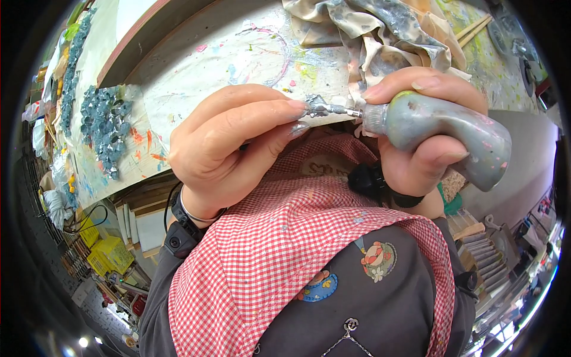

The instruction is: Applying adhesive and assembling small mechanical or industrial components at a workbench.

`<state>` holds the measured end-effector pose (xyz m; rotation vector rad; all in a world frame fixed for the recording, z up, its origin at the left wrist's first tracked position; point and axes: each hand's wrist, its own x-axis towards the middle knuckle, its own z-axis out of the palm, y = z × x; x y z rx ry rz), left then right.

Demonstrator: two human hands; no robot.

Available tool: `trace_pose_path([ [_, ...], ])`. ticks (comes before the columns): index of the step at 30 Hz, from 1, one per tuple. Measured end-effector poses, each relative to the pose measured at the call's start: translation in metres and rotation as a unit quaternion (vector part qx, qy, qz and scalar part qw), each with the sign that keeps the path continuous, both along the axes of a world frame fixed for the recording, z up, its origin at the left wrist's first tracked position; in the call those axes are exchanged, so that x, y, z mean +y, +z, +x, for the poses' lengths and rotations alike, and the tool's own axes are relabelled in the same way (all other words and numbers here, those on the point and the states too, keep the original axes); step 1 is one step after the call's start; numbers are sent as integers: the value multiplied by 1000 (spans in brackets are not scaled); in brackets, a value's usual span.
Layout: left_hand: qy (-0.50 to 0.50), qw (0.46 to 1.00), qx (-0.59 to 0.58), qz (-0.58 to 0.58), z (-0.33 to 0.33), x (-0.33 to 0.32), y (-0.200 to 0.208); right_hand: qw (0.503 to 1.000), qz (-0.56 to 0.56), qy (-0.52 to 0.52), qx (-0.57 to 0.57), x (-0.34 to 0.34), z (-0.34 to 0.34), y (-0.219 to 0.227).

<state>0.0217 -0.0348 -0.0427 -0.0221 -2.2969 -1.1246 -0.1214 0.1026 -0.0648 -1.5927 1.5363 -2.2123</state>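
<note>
A soft squeeze bottle (461,128), smeared grey with a few pink specks, lies tilted in my right hand (425,101), fingers and thumb wrapped around its body. Its clear ribbed collar (375,119) and thin metal nozzle (351,111) point left. My left hand (223,143) is closed in a pinch right at the nozzle's end, its fingertips stained grey. Between them shows a small wet-looking grey lump (315,104); whether it is a separate piece or paint caked on the nozzle, I cannot tell. Both hands are above the table's near edge.
Clusters of small blue-grey pieces (107,128) lie on the paint-spotted table (220,65) at left. A raised brown edge (143,35) runs behind them. Stained cloths (386,35) are heaped at the back, beside wooden sticks (474,31). A checked red apron (279,226) covers my lap.
</note>
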Motion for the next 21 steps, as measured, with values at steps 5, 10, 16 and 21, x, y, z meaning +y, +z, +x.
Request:
trace_pose_path([
  [5,2,1000,1,1,0,0,0,1000,13,9,9,4,-3,2],
  [10,12,1000,3,6,1,1,0,1000,-10,0,4,5,-2,-2],
  [16,13,1000,-6,7,0,2,2,1000,-15,-8,15,1,-2,0],
  [21,17,1000,-2,4,0,2,1,1000,11,-10,24,4,-3,0],
])
